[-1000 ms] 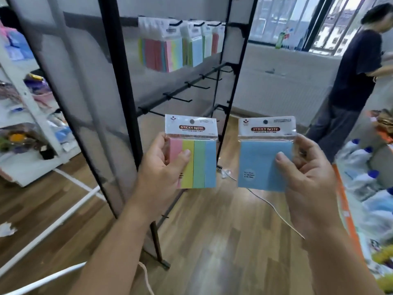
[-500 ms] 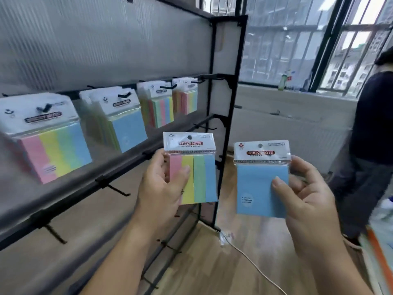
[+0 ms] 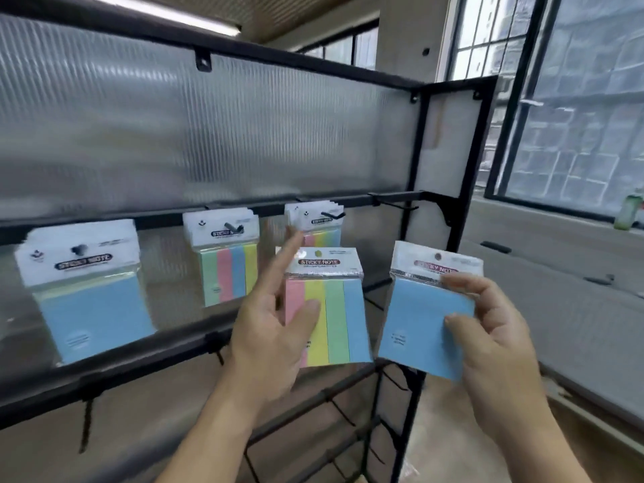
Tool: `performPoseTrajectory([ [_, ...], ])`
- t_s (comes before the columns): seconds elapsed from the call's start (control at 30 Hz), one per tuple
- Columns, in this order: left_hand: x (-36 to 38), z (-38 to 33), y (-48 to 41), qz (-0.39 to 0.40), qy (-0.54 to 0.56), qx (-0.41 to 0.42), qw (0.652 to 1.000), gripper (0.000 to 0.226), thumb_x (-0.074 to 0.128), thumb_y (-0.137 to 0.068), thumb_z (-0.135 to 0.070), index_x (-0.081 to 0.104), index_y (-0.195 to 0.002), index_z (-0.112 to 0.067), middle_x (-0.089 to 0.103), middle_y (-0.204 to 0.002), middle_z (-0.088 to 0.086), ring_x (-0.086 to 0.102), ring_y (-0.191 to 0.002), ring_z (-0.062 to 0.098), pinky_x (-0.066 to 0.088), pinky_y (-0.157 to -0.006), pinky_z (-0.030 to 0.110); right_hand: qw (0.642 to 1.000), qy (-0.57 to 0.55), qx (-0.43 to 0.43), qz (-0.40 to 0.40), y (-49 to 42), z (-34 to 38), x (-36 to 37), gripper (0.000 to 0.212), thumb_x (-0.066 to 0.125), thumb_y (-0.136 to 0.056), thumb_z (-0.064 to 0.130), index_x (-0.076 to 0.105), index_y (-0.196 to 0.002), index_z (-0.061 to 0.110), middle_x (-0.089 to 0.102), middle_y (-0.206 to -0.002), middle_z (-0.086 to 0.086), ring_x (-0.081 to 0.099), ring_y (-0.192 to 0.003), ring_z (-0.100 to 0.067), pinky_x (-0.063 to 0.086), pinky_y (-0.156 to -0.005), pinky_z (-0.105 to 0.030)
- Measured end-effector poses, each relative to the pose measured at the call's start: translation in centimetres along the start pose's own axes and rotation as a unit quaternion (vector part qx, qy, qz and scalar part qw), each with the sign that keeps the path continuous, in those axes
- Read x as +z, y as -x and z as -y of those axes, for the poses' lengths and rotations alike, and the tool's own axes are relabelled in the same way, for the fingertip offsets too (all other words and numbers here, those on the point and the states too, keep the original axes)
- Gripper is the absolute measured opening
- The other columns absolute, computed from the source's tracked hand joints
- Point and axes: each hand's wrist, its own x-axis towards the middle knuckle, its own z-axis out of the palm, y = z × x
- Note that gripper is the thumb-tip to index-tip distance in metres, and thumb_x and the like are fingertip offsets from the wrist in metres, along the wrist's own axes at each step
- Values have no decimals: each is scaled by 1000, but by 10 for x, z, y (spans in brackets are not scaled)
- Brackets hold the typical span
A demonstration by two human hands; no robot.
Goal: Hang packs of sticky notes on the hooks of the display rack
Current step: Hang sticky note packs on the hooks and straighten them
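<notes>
Pastel stripes up front: the left hand pinches a clear-sleeved pack of pink, yellow, green and blue sticky notes, thumb flat on its face, fingers behind. The right hand nips a plain blue sticky-note pack by its right edge, thumb and fingertips closed on it. Both packs are in the air just in front of the black metal display rack. Other hung packs dangle from its upper rail, and a bare black hook sits at the right end. These look light, with a stiff pad, slick plastic and a thin header card, so hold the pad body and leave the punched hole free. Headers read "STICKY NOTE"; the smaller print is too blurred.
</notes>
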Motion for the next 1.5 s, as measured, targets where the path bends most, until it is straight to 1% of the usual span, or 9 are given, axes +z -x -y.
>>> performPoseTrajectory([
  [0.17,31,34,-44,-40,-66,12,997,45,58,-80,-20,61,-117,-46,64,-125,-14,57,-123,8,42,-109,44,999,5,-16,49,-70,-34,-4,16,60,-81,16,68,-94,22,69,-93,9,65,-70,-7,50,-50,-23],
  [0.3,50,51,-78,-69,-116,23,991,47,56,-82,-24,54,-125,-44,55,-129,-29,45,-133,5,35,-115,42,996,-2,-21,82,-123,-53,-11,30,58,-90,0,71,-97,27,71,-95,14,68,-77,-5,52,-56,-20],
  [0.47,72,63,-96,-110,-198,21,974,51,56,-83,-25,48,-127,-49,50,-128,-38,43,-129,-10,32,-107,11,994,-38,-17,101,-170,-75,-26,43,58,-90,-1,74,-95,39,71,-102,15,69,-86,-11,55,-59,-21],
  [0.63,82,70,-99,-153,-285,-14,946,60,59,-93,-12,44,-127,-60,44,-138,-36,31,-135,-13,25,-112,12,990,-96,-9,106,-203,-89,-26,46,58,-89,-7,72,-96,37,73,-96,9,67,-75,0,50,-55,-11],
  [0.77,95,65,-101,-200,-302,-45,931,64,58,-93,-8,40,-127,-58,35,-135,-43,18,-119,-37,17,-88,-13,986,-126,-12,107,-222,-96,-27,44,57,-88,-9,66,-102,33,66,-104,8,63,-70,9,47,-55,-4],
  [1.0,111,62,-113,-258,-330,-54,906,62,57,-94,-3,40,-130,-50,41,-124,-45,32,-115,-33,25,-84,-11,981,-141,-12,133,-249,-114,-32,47,55,-88,-13,59,-119,23,62,-101,12,62,-73,13,44,-59,0],
  [1.23,119,73,-117,-295,-341,-79,889,62,55,-95,-4,36,-137,-45,33,-124,-47,27,-107,-41,22,-79,-13,977,-134,-7,166,-272,-126,-35,50,56,-88,-11,57,-121,28,61,-101,16,61,-71,12,44,-57,-1],
  [1.37,118,81,-121,-308,-352,-79,880,64,56,-93,-2,38,-134,-48,39,-114,-56,31,-110,-37,23,-83,-12,973,-108,-4,202,-281,-136,-34,51,56,-91,-6,57,-113,40,64,-91,32,61,-78,13,46,-62,-3],
  [1.5,119,85,-124,-324,-367,-77,869,65,57,-92,-3,37,-128,-54,39,-109,-61,32,-111,-35,23,-84,-11,972,-94,-10,217,-286,-141,-36,49,55,-91,-6,56,-121,33,61,-90,42,60,-82,14,46,-63,-3],
])
